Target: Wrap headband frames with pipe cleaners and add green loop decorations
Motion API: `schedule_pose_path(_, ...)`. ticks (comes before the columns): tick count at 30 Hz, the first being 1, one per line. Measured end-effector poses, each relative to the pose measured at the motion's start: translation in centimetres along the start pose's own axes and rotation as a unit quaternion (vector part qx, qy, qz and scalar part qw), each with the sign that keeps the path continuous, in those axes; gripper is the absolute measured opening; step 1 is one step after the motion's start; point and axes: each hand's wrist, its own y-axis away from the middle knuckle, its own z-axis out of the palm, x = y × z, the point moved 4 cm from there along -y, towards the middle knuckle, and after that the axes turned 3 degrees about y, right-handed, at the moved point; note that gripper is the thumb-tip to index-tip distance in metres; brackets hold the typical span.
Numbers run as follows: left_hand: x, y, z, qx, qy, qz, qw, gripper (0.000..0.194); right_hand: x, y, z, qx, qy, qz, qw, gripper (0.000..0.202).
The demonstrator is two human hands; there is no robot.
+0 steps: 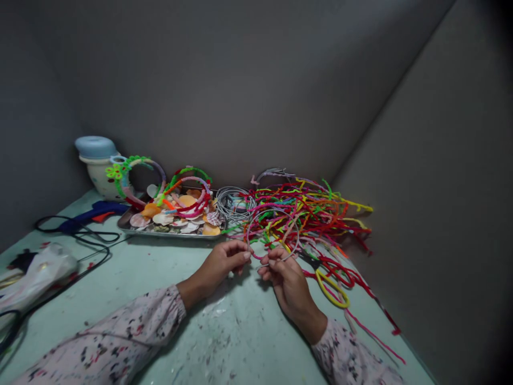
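Observation:
A thin grey wire ring [297, 227] stands upright between my two hands, just above the table. My left hand [224, 262] pinches one side of it, thumb against fingers. Closed on the opposite side near its bottom is my right hand [286, 278], and a wire end pokes out past those fingertips. Behind the ring lies a tangled heap of colourful pipe cleaners [316, 206]. A coil of grey wire [228, 203] rests left of that heap. Yellow-handled scissors [332, 289] lie to the right of my right hand, partly under red pipe cleaners.
A metal tray [172, 234] of seashells [162, 219] sits at the back, with pipe-cleaner-wrapped rings [192, 208] on it. Further left are a blue glue gun [84, 218], its black cord, a blue-lidded jar [96, 166] and a plastic bag [44, 272]. Grey walls enclose the table [236, 342].

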Motion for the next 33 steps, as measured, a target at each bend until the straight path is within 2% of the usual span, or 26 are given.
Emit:
schedule_pose_path(11, -0.26, -0.30, -0.13, 0.013, 0.014, -0.008, 1.000, 0.026, -0.11, -0.07, -0.19, 0.011, -0.006, -0.008, 1.000, 0.029)
schedule_pose_path(25, -0.40, -0.20, -0.34, 0.016, 0.026, 0.001, 1.000, 0.027, -0.30, 0.09, 0.08, 0.011, 0.029, -0.010, 0.999, 0.030)
schedule_pose_path(33, -0.13, -0.07, -0.12, 0.003, -0.001, 0.005, 1.000, 0.026, -0.60, 0.11, 0.36, 0.013, 0.036, -0.024, 0.999, 0.029)
